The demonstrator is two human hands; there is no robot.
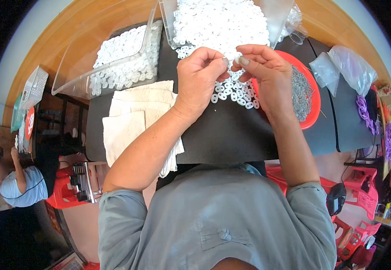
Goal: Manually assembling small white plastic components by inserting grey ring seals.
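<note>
At upper centre, the right hand (pixel 272 74) pinches a white plastic piece (pixel 237 57), best steadied beside the left hand's (pixel 199 75) closed fingers, contents unclear.

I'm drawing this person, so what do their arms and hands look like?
The bare left hand and bare right hand wear no gloves, and I see no rings on the fingers. Both forearms are uncovered, with no watch, bracelet or cable that I can see. The short, loose, grey-blue cloth sleeves end near the elbows.
</note>
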